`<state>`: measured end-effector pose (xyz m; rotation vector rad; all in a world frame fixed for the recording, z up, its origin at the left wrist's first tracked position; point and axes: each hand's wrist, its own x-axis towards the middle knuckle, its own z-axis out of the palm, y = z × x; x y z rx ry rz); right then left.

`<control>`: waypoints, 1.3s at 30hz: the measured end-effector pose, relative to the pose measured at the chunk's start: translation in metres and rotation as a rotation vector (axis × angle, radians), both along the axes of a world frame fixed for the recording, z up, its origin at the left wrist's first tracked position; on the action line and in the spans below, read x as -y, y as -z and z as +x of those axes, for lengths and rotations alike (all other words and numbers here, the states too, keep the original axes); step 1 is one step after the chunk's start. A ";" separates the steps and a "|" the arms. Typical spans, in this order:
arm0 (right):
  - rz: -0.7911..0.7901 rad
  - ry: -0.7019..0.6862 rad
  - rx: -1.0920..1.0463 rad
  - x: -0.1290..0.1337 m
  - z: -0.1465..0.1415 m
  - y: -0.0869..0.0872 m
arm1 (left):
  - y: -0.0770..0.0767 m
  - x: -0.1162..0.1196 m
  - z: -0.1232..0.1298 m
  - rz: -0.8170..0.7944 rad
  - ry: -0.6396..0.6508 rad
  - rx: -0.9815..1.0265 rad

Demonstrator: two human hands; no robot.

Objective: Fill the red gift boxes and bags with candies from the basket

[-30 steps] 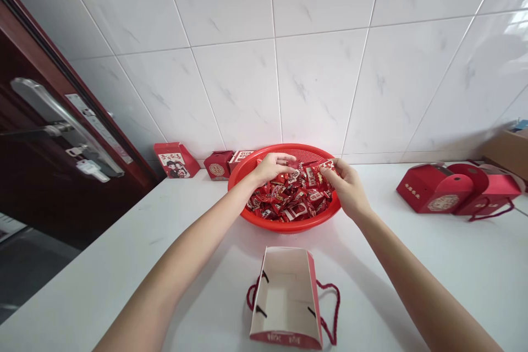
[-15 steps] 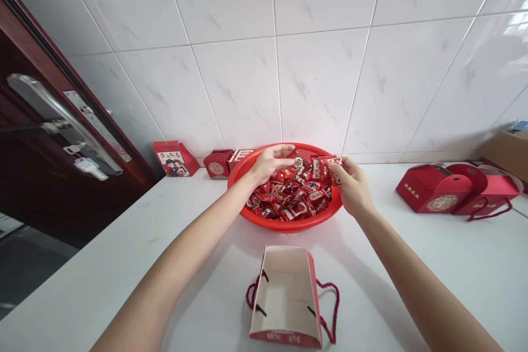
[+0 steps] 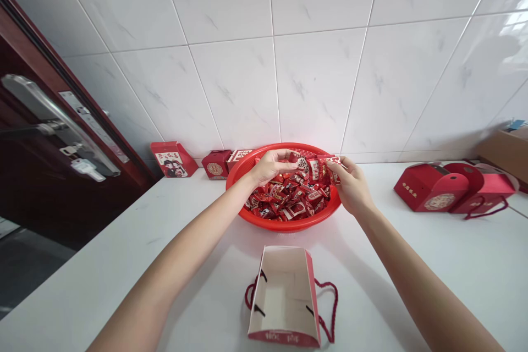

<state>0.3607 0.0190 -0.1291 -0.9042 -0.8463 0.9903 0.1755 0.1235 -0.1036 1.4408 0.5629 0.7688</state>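
Both hands are over a red plastic basket (image 3: pixel 284 225) filled with red-wrapped candies (image 3: pixel 295 209). My left hand (image 3: pixel 272 167), at the basket's left side, pinches a wrapped candy (image 3: pixel 302 163) between thumb and fingers. On the right, my right hand (image 3: pixel 350 181) is closed on red candy packets (image 3: pixel 322 168) above the basket's right rim. Nearer me lies an open-topped paper gift box (image 3: pixel 284 297), its white inside showing and dark red cord handles at both sides.
Along the tiled wall stand a red box with a printed couple (image 3: pixel 173 160) and a small dark red box (image 3: pixel 216 164). Red gift boxes (image 3: pixel 431 187) are at the right, near a cardboard carton (image 3: pixel 503 151). A door with a handle (image 3: pixel 61 121) is at the left.
The left hand's fingers have closed more on the candy, whose printed face now shows more. The right hand stays nearly in place with its packets. The view has shifted slightly.
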 end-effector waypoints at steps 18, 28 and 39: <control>0.022 -0.001 0.090 -0.001 0.001 0.004 | 0.000 0.005 0.000 -0.029 0.181 -0.152; 0.038 -0.061 0.164 0.002 -0.002 0.002 | -0.001 0.007 0.000 0.106 0.067 -0.253; -0.033 -0.146 0.218 0.003 0.001 -0.001 | -0.003 0.010 0.001 0.172 0.043 -0.211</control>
